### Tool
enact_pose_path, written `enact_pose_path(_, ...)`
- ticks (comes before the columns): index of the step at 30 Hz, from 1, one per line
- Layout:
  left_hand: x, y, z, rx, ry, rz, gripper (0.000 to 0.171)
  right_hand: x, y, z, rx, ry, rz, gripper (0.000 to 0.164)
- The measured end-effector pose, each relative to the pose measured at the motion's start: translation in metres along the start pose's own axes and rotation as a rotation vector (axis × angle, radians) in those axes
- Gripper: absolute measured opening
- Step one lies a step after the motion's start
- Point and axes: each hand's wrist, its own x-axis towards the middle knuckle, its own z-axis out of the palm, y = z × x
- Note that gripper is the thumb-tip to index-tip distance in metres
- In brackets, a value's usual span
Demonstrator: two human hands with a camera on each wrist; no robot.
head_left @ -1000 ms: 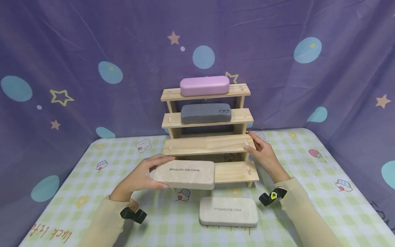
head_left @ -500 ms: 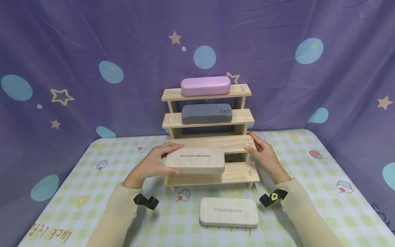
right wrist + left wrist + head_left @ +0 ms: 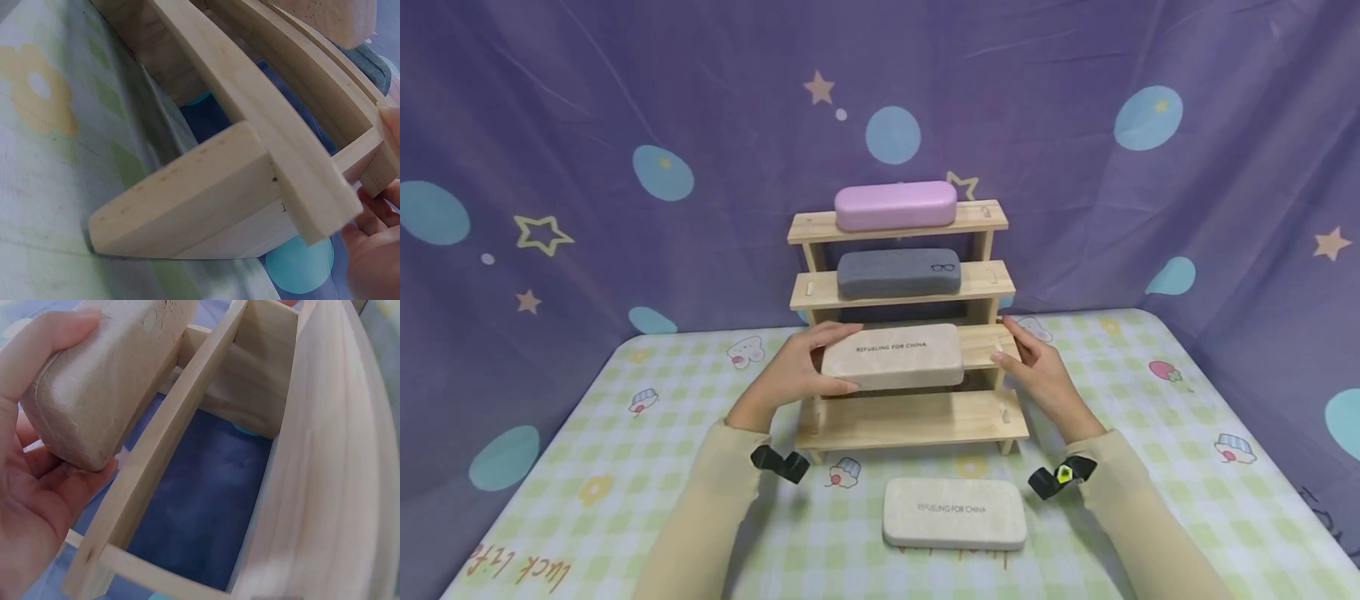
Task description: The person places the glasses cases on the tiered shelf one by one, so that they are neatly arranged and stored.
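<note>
"Counter [image 3: 820,550], near side?"

"White case [image 3: 953,512], in front of the wooden stand [image 3: 917,419]."

"Handling?"

"Left grip [image 3: 790,371] pinches the beige case [image 3: 891,357] at the second tier [image 3: 980,346] from the bottom, contact unclear; right grip [image 3: 1037,375] clasps that tier's end. Placement step, I judge: next, level, seat, release. Grey case [image 3: 887,275] sits behind, one tier up."

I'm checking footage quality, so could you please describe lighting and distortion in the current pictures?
Head: fairly even light, lettering on the held case legible; left wrist: the nearest board appears bowed, likely lens distortion; right wrist: the front board bends likewise, shadow darkening the tablecloth.
</note>
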Motion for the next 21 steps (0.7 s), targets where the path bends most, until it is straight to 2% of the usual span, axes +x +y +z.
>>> enact_pose_path(6, 0.012, -0.005, 0.004, -0.062, -0.006, -0.021, 0.078, 0.000, -0.001, 0.000, 0.006, 0.006, -0.004, 0.068)
enact_pose_path(13, 0.020, -0.009, 0.004, 0.031, 0.009, -0.088, 0.079, 0.000, -0.001, 0.001, 0.010, 0.008, 0.002, 0.069)
enact_pose_path(21, 0.024, -0.011, 0.005, 0.050, -0.007, -0.149, 0.078, 0.000, -0.001, 0.002, 0.001, 0.022, 0.012, 0.068)
